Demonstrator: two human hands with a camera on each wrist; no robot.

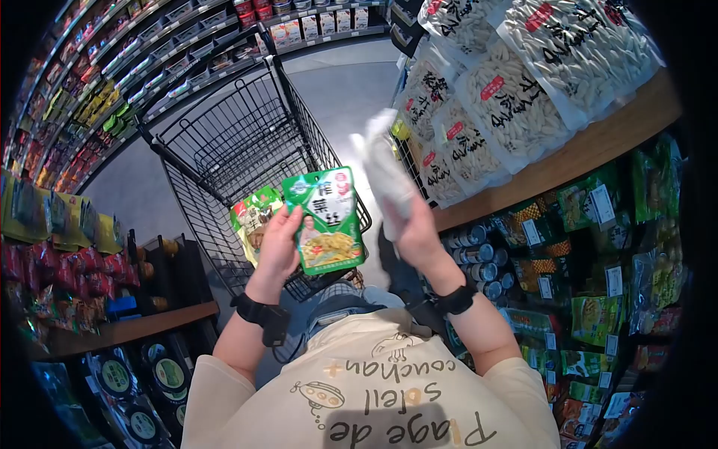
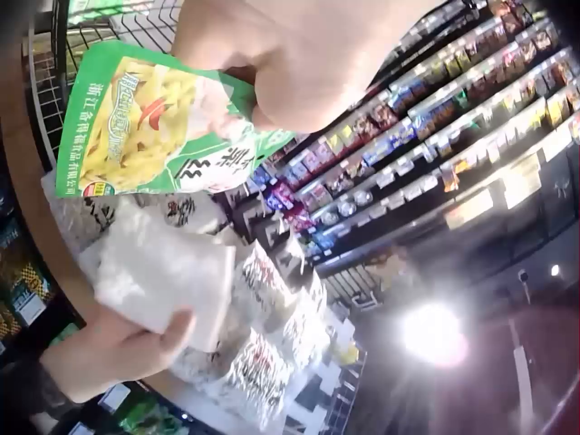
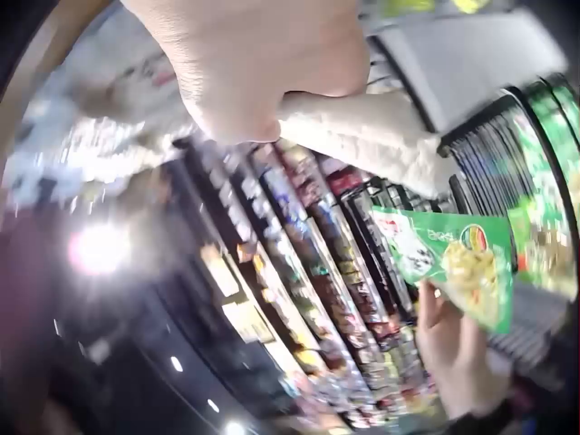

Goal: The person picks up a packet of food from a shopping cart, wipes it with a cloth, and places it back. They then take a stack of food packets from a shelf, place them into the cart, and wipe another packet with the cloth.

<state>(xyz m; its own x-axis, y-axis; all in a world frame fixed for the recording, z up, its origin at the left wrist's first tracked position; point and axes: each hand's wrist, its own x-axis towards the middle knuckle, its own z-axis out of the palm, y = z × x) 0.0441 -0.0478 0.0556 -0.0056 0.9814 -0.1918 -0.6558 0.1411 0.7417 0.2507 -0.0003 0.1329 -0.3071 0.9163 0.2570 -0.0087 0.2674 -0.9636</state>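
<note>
My left hand point(image 1: 275, 243) pinches a green pouch of shredded pickled mustard point(image 1: 329, 221) by its side edge, thumb on the printed front; the pouch is upright above the cart's near end. In my right hand point(image 1: 417, 236) is a folded white cloth-like thing point(image 1: 387, 165), gripped at its lower end and blurred in the head view. The left wrist view shows its broad flat face point(image 2: 168, 272), with the thumb across it. In the right wrist view it looks thick and folded point(image 3: 362, 140). Another green and yellow packet point(image 1: 256, 209) lies in the cart, partly hidden behind my left hand.
A black wire shopping cart point(image 1: 224, 123) stands in front of me. Clear bags of white rice cakes point(image 1: 508, 101) are piled on a wooden-edged shelf point(image 1: 561, 153) at right. Green packets and cans point(image 1: 479, 262) sit below. Stocked shelves point(image 1: 112, 75) line the left and back.
</note>
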